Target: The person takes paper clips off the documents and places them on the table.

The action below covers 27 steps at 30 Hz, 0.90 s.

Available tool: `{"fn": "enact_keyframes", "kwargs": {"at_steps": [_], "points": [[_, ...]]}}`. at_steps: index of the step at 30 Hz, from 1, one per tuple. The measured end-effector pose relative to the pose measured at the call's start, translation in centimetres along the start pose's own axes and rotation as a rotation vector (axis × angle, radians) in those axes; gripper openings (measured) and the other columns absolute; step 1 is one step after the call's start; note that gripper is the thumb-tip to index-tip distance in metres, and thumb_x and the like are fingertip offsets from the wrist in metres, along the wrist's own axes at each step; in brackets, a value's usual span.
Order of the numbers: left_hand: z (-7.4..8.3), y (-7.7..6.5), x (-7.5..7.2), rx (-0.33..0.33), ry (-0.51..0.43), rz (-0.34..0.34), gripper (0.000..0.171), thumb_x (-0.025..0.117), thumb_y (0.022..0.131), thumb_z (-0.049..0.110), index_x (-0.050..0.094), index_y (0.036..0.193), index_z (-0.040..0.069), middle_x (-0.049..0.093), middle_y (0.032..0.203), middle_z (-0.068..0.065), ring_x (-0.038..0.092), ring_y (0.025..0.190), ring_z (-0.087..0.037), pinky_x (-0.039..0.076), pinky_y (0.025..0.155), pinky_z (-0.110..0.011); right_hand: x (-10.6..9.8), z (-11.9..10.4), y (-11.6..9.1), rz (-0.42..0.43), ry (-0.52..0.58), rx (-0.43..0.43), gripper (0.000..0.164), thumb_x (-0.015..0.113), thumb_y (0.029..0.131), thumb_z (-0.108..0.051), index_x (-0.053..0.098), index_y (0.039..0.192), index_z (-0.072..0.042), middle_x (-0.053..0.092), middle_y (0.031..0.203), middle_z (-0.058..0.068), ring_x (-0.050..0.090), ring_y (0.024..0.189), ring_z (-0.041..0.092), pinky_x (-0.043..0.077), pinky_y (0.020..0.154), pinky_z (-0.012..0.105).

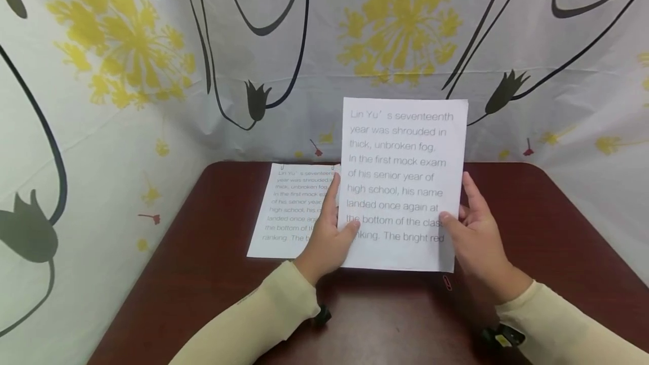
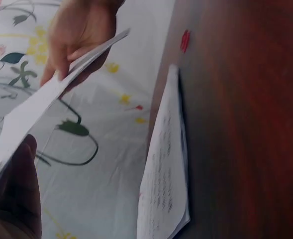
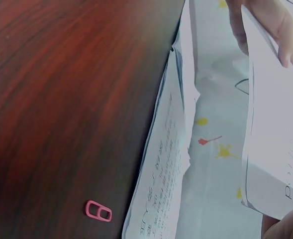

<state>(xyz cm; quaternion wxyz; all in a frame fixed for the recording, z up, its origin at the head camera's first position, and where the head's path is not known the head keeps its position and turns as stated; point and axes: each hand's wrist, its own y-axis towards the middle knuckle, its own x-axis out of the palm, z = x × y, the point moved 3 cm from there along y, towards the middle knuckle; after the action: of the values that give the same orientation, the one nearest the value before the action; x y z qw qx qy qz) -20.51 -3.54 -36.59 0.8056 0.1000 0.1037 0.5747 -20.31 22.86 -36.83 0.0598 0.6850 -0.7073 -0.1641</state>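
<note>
Toward the far edge of the tabletop (image 1: 203, 275), left of its middle, a printed stack (image 1: 286, 213) is laid, its right side hidden from the head view by raised sheets (image 1: 400, 151). Above the tabletop, the sheets' left edge is pinched between thumb and fingers by the left hand (image 1: 327, 244); below their lower right corner a red clip (image 1: 447, 283) is seen, and their right edge is likewise pinched by the right hand (image 1: 479, 241).

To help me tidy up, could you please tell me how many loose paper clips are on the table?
1: a red paper clip on the table, just below the held paper in the head view. More may be hidden behind that paper.
</note>
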Motion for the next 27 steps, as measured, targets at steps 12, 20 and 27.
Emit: {"fn": "enact_keyframes", "kwargs": {"at_steps": [12, 20, 27], "points": [[-0.2, -1.0, 1.8, -0.035, 0.018, -0.002, 0.086, 0.048, 0.096, -0.002, -0.003, 0.154, 0.036, 0.059, 0.127, 0.002, 0.065, 0.105, -0.014, 0.053, 0.088, -0.028, -1.2, -0.3, 0.4, 0.039, 0.100, 0.077, 0.079, 0.054, 0.096, 0.001, 0.015, 0.155, -0.034, 0.062, 0.123, 0.008, 0.068, 0.098, 0.013, 0.058, 0.070, 0.029], [-0.4, -0.2, 2.8, -0.018, 0.037, 0.055, 0.086, 0.048, 0.095, -0.003, 0.003, 0.152, 0.044, 0.049, 0.138, 0.008, 0.061, 0.109, -0.012, 0.049, 0.092, -0.028, -2.2, -0.2, 0.2, -0.002, 0.004, 0.122, 0.079, 0.055, 0.097, -0.006, 0.011, 0.155, -0.036, 0.062, 0.123, 0.007, 0.069, 0.095, 0.014, 0.058, 0.068, 0.034], [-2.3, 1.4, 4.1, -0.024, 0.029, 0.087, 0.088, 0.051, 0.094, -0.002, 0.004, 0.151, 0.046, 0.034, 0.149, 0.016, 0.057, 0.111, -0.007, 0.048, 0.093, -0.028, -3.6, 0.2, -0.4, -0.045, -0.073, 0.127, 0.081, 0.056, 0.097, -0.008, 0.006, 0.155, -0.035, 0.066, 0.114, -0.002, 0.070, 0.091, 0.014, 0.059, 0.064, 0.037]]}}
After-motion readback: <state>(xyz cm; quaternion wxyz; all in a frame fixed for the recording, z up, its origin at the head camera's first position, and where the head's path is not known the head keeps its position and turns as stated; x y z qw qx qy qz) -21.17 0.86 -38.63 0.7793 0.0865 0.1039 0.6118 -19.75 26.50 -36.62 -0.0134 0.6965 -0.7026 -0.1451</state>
